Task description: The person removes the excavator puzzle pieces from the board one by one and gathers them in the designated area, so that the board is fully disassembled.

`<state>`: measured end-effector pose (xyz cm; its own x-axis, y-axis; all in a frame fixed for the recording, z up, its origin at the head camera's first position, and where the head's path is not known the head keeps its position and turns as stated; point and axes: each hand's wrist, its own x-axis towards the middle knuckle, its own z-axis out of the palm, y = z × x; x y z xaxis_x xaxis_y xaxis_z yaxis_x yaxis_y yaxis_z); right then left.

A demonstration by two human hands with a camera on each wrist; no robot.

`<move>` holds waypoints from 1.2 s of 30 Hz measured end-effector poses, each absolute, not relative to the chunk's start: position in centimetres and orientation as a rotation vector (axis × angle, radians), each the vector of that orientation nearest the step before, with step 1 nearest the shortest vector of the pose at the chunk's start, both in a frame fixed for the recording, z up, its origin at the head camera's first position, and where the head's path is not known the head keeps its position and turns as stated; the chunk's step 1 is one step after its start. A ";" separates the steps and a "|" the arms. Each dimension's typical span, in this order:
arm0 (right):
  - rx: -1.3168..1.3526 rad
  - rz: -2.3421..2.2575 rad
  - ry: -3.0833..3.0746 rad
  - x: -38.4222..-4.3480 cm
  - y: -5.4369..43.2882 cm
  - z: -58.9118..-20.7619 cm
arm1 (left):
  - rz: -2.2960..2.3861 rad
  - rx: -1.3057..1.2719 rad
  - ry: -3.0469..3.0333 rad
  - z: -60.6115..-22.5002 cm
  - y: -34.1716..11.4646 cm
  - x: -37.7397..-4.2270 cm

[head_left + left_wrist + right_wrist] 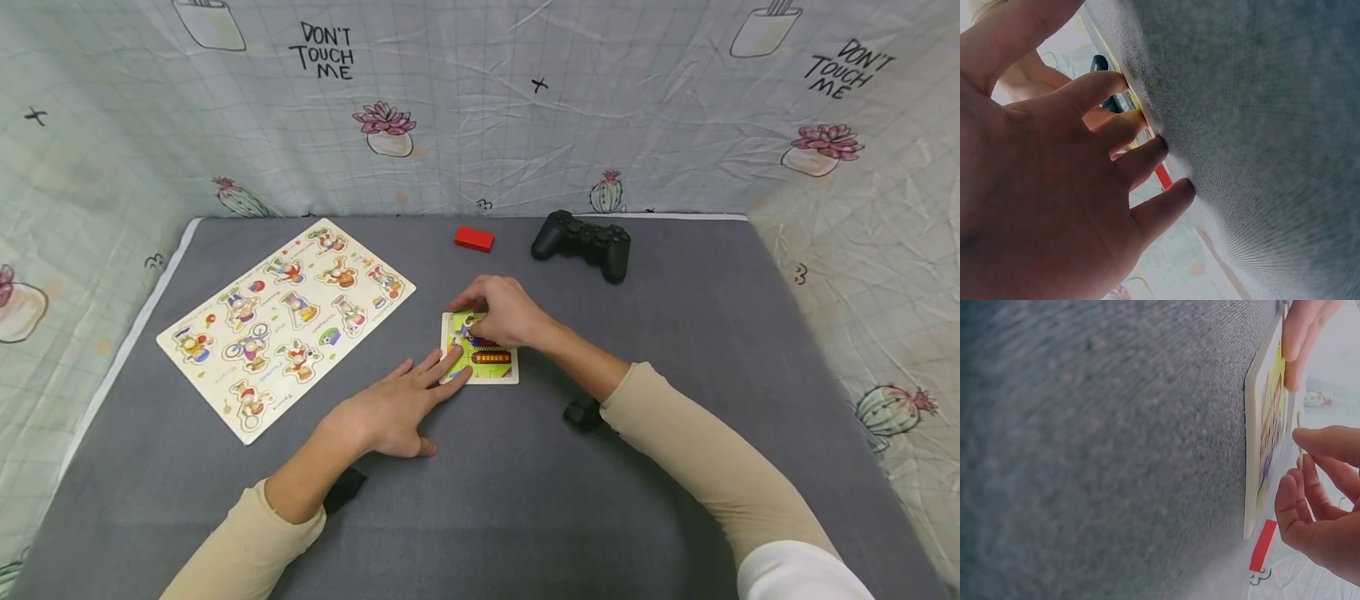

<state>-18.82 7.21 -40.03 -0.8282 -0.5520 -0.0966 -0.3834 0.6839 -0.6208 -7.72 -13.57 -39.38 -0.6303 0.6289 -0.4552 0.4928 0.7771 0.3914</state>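
A small square jigsaw puzzle [491,372] with a pale border and a yellow-green picture lies on the grey table. My left hand [390,412] is spread flat, its fingers straight and two fingertips on the puzzle's left side. Over the puzzle's upper part, my right hand [506,310] covers some of the picture. In the right wrist view, its thumb and fingertips pinch a thin puzzle piece [1299,420], seen edge-on and raised off the board. The left wrist view shows the left fingers [1154,153] reaching to the table surface.
A large wooden peg puzzle board [315,379] with cartoon figures lies at the left. Behind the small puzzle sit a red block [475,239] and a black game controller [581,242]. Patterned cloth [465,125] hangs along the back and sides.
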 end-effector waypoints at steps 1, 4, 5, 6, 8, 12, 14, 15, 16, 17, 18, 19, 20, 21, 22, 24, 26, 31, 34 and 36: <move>-0.737 -0.882 2.623 -18.8 7.3 -40.0 | 0.305 0.828 2.382 -39.4 -13.5 -7.7; -0.711 -0.912 2.621 -18.7 7.7 -40.0 | 0.308 0.826 2.384 -39.4 -13.5 -7.7; -0.703 -0.924 2.620 -18.7 7.9 -40.0 | 0.304 0.822 2.385 -39.3 -13.5 -7.7; -0.692 -0.938 2.617 -18.7 8.1 -40.0 | 0.303 0.821 2.386 -39.3 -13.5 -7.7; -0.671 -0.970 2.609 -18.6 8.4 -40.0 | 0.306 0.822 2.387 -39.3 -13.5 -7.7; -0.643 -1.009 2.604 -18.5 9.0 -39.9 | 0.316 0.826 2.387 -39.3 -13.5 -7.7; -0.636 -1.013 2.606 -18.4 9.3 -39.9 | 0.320 0.828 2.386 -39.3 -13.5 -7.7; -0.633 -1.015 2.608 -18.4 9.5 -39.9 | 0.322 0.829 2.386 -39.3 -13.5 -7.7; -0.629 -1.021 2.606 -18.4 9.6 -39.9 | 0.322 0.828 2.385 -39.3 -13.5 -7.7; -0.620 -1.026 2.603 -18.4 9.8 -39.9 | 0.320 0.827 2.386 -39.2 -13.5 -7.6; -0.612 -1.031 2.600 -18.4 10.0 -39.9 | 0.316 0.825 2.386 -39.2 -13.5 -7.6; -0.603 -1.036 2.596 -18.3 10.1 -39.9 | 0.316 0.826 2.386 -39.3 -13.5 -7.6; -0.594 -1.042 2.594 -18.3 10.3 -39.9 | 0.311 0.822 2.387 -39.3 -13.5 -7.6; -0.588 -1.051 2.591 -18.3 10.5 -39.8 | 0.306 0.820 2.387 -39.3 -13.5 -7.6; -0.582 -1.054 2.592 -18.3 10.6 -39.8 | 0.305 0.819 2.389 -39.3 -13.5 -7.6; -0.569 -1.063 2.595 -18.3 11.0 -39.9 | 0.312 0.822 2.390 -39.3 -13.5 -7.6; -0.550 -1.076 2.595 -18.3 11.3 -40.0 | 0.306 0.814 2.390 -39.3 -13.5 -7.5; -0.495 -1.126 2.568 -18.2 12.4 -40.2 | 0.303 0.804 2.386 -39.4 -13.5 -7.5; -0.492 -1.149 2.570 -18.3 13.1 -40.2 | 0.313 0.806 2.387 -39.5 -13.5 -7.5; -0.496 -1.153 2.571 -18.3 13.5 -40.2 | 0.317 0.805 2.387 -39.4 -13.5 -7.5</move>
